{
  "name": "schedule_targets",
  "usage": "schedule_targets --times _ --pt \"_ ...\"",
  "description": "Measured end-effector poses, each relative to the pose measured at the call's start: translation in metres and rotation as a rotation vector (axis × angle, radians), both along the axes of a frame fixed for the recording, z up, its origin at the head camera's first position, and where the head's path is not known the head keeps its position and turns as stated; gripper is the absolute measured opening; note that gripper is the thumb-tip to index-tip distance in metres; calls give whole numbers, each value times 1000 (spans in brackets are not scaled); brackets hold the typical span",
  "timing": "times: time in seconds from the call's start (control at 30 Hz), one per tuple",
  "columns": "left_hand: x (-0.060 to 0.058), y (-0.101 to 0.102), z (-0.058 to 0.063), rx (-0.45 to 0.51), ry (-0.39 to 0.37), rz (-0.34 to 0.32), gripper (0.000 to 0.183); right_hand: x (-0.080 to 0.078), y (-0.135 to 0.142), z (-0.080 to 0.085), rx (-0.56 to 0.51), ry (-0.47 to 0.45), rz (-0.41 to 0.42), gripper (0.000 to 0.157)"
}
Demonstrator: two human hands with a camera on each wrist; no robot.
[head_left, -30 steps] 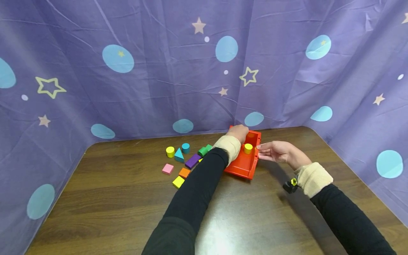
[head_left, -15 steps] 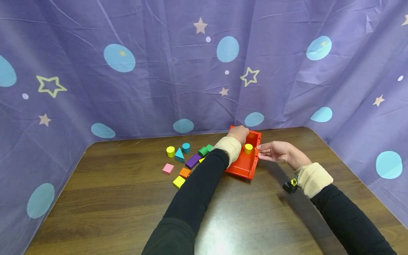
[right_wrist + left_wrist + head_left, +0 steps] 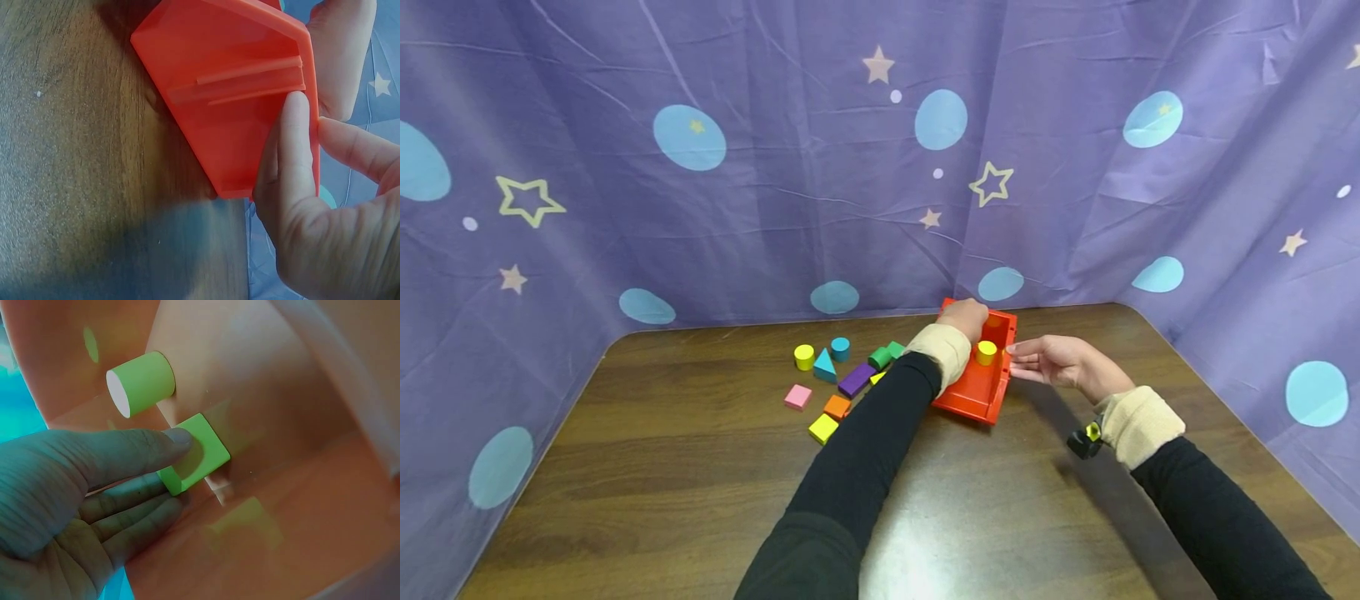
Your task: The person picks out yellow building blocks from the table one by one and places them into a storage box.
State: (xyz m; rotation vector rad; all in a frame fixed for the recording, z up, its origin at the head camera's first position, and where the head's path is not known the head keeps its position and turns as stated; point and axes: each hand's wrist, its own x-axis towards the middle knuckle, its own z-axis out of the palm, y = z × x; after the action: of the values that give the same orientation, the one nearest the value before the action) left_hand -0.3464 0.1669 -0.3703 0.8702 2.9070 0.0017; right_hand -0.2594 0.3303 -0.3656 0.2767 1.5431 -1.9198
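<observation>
A red plastic tray [image 3: 972, 398] with raised sides lies at the back of the table, and a yellow cylinder block [image 3: 986, 354] stands in it. My left hand [image 3: 962, 318] reaches into the tray and covers its far left part. In the left wrist view, thumb and fingers pinch a flat square block [image 3: 209, 450], yellow-green like the cylinder in that view's tint. The square is hidden in the head view. My right hand [image 3: 1066, 363] grips the tray's right wall, its thumb and fingers on opposite sides of the edge, as the right wrist view shows.
Left of the tray lie several loose blocks: a yellow cylinder [image 3: 804, 357], a blue triangle [image 3: 824, 367], a blue cylinder [image 3: 840, 348], a purple block [image 3: 856, 381], a pink square [image 3: 798, 397], an orange block [image 3: 837, 407] and a yellow square [image 3: 823, 428]. A purple curtain [image 3: 760, 233] hangs behind.
The whole head view has shifted slightly. Both hands, the tray and the blocks keep their places relative to one another.
</observation>
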Motion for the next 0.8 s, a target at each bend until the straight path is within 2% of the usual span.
schedule_targets --times 0.1,0.2,0.23,0.33,0.5,0.8 --pt "-3 1 -3 -10 10 -4 20 0 0 -1 -5 -5 4 34" --pt "4 -2 1 -10 7 -4 22 0 -1 -2 -10 -10 6 34" --pt "14 -6 12 -34 -9 0 25 0 -1 -2 -11 -11 6 34" --pt "20 -10 16 -27 -2 -12 26 -1 -1 -2 -7 -14 3 34" --pt "20 -12 21 -40 13 -35 25 0 -2 -1 -7 -19 5 34" --pt "29 -21 45 -38 34 -84 19 0 1 1 -13 -3 17 34"
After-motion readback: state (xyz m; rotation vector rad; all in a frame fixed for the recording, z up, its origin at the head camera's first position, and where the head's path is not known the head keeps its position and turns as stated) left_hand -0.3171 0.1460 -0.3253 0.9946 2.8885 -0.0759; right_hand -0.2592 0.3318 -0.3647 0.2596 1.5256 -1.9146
